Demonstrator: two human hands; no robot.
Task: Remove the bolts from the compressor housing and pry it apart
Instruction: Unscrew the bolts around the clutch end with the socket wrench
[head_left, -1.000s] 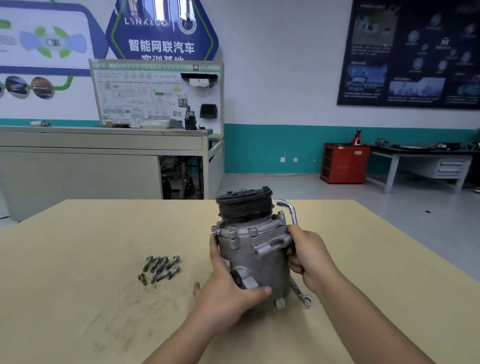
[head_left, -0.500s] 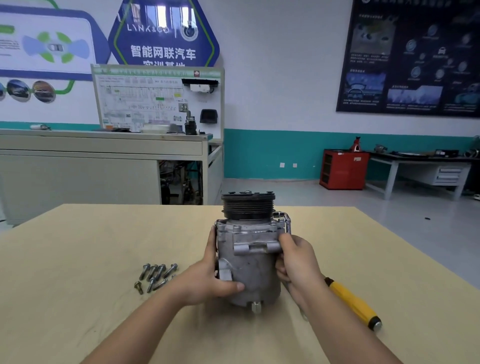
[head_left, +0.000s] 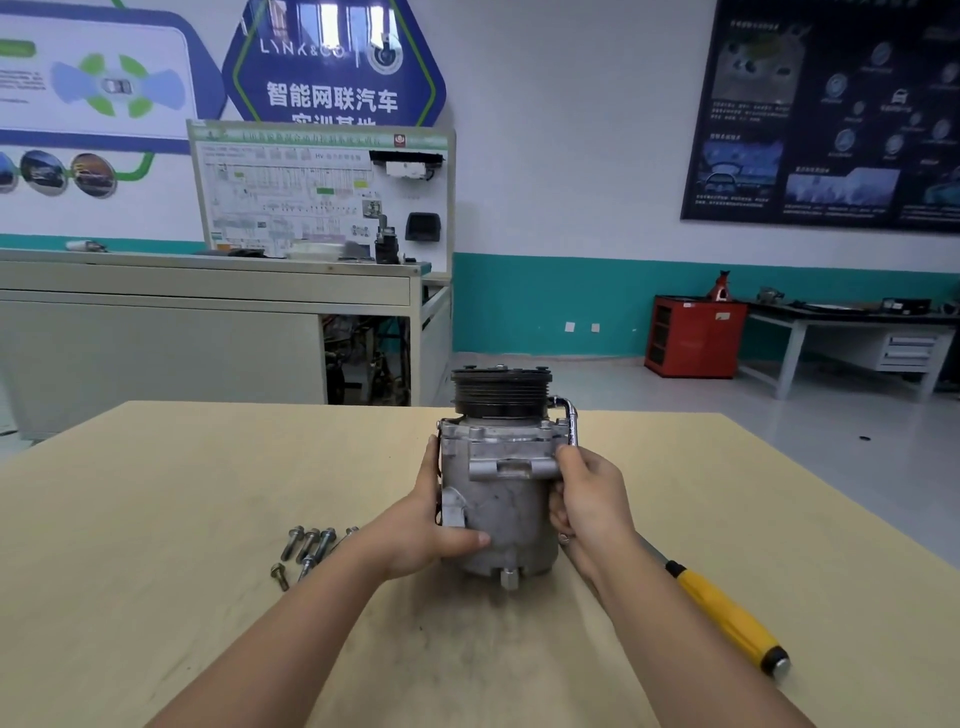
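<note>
Turned since a second ago: compressor housing (head_left: 501, 499) upright on table (head_left: 156, 519), lug now forward. Grip: left hand (head_left: 421, 525) clasps its 9 o'clock flank; right hand (head_left: 589, 499) curls round L-wrench (head_left: 570, 415) at 3. Loose bolts (head_left: 309, 545) at 8, screwdriver (head_left: 727, 613) uncovered at 4. Prying looks next.

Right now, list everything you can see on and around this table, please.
compressor: one, silver-grey with black pulley, upright at table centre
bolts: at least five, grey, loose on table left of compressor
L-shaped wrench: one, chrome, against compressor's right side
screwdriver: one, yellow handle, lying on table at right
table: one, beige, foreground
cabinet: one, red, back right by wall
left hand: one, grips compressor's left side
right hand: one, holds L-shaped wrench at compressor's right
</note>
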